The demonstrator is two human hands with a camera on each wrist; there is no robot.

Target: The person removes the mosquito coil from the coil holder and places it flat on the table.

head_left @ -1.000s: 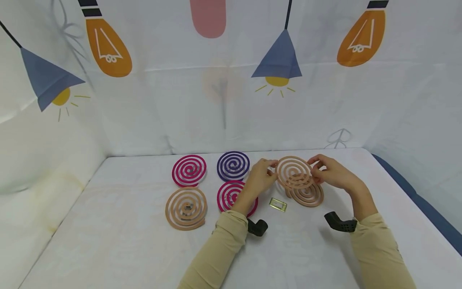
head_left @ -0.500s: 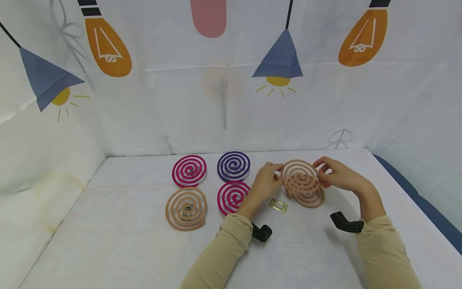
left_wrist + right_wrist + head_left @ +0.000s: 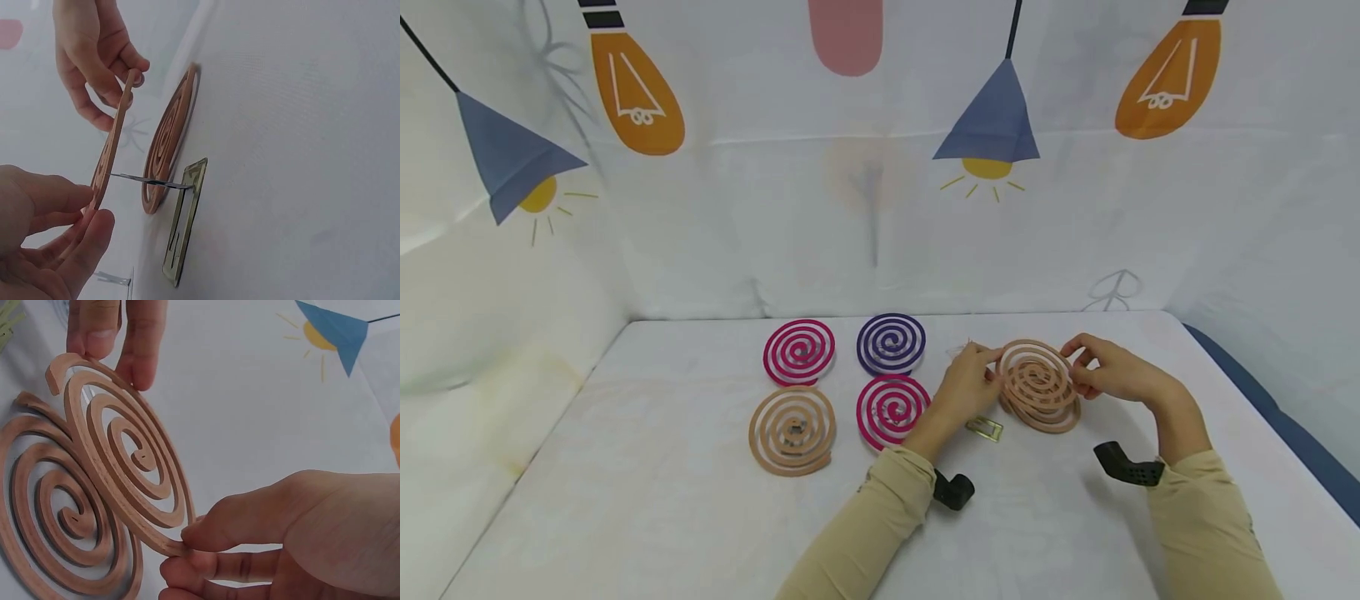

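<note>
Between both hands is a tan mosquito coil, tilted up on edge. My left hand pinches its left rim, and my right hand pinches the opposite side between thumb and fingers. A second tan mosquito coil lies just below and in front of it, overlapped by it in the head view. Beside the left forearm a gold-coloured metal coil stand lies on the table with a thin tongue sticking up. In the head view the left hand partly hides this stand.
To the left lie a pink coil, a purple coil, another pink coil partly behind the left wrist, and a tan coil. A lamp-printed white cloth rises behind the table.
Both hands have moved slightly right and toward me, lowering the held mosquito coil so it overlaps the one beneath more. The left hand now covers part of the metal stand. The head view has shifted slightly.
</note>
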